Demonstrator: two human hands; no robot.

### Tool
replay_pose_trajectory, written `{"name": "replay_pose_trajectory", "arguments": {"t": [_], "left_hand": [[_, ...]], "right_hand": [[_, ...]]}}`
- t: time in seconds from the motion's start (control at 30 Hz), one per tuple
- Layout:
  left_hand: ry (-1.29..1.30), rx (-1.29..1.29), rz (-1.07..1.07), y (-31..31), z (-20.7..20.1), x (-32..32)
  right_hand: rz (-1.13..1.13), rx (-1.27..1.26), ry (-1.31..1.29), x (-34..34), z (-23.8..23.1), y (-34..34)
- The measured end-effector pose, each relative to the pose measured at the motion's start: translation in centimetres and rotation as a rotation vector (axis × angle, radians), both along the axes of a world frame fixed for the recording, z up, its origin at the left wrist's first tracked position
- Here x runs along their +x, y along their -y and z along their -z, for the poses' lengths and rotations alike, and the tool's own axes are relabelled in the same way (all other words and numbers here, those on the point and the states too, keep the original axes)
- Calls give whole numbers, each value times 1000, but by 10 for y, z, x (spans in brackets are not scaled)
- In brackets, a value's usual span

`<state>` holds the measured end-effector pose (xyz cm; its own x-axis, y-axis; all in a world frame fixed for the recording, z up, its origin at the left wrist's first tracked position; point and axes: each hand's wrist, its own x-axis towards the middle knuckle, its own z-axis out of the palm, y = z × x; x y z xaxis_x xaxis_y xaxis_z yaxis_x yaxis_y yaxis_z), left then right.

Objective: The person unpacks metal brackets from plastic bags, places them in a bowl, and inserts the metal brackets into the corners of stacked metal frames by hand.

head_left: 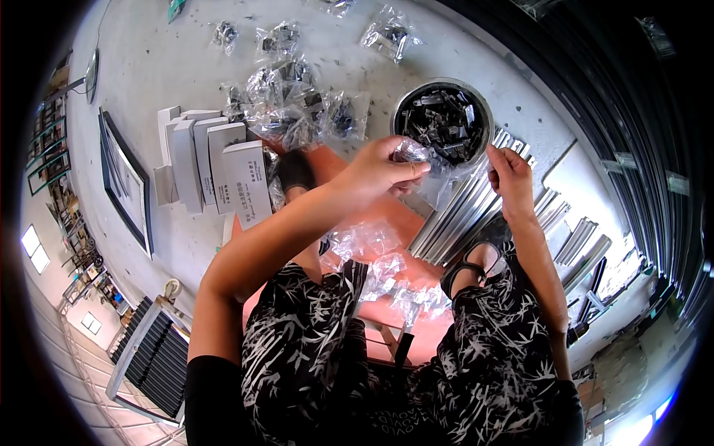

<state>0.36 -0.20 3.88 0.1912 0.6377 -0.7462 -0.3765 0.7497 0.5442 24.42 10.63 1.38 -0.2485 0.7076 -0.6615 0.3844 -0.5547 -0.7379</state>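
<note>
Bunched in my left hand [381, 169] is a clear plastic bag [444, 187], its loose part hanging near the metal bowl. My right hand [511, 177] is closed, thumb and fingers pressed together beside the bowl's right rim. Whatever it may hold is too small to make out. Just beyond both hands stands a round metal bowl [401, 97] filled with small dark and silvery metal parts [442, 123]. Crumpled clear plastic bags [372, 245] lie between my legs on an orange-red sheet [398, 219].
Several filled clear bags [286, 97] lie on the grey floor beyond the sheet. White cardboard boxes [216, 160] stand at the left. Silvery metal profiles [461, 215] lie under my right arm. Long dark profiles [595, 82] line the far right. A black-handled knife [404, 348] lies near my lap.
</note>
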Motion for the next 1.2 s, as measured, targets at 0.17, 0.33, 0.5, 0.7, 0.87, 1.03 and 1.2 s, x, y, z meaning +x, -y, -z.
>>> {"name": "replay_pose_trajectory", "arguments": {"t": [0.17,0.33,0.5,0.7,0.87,1.03,1.2], "left_hand": [[-290,269,233,14,-2,-6],[-358,498,1070,49,-2,-19],[-1553,379,648,54,29,-61],[-1600,74,277,35,77,-103],[-1385,32,183,24,91,-107],[-1304,492,120,37,59,-79],[-1249,912,477,32,-10,-27]], "right_hand": [[-150,8,-10,-1,-4,14],[-1244,-341,-208,2,-14,66],[-1352,-12,95,-3,-17,95],[-866,203,68,-33,-20,67],[-862,283,-32,-54,-23,63],[-772,755,-54,-68,-38,56],[-751,888,-30,-82,-47,46]]}}
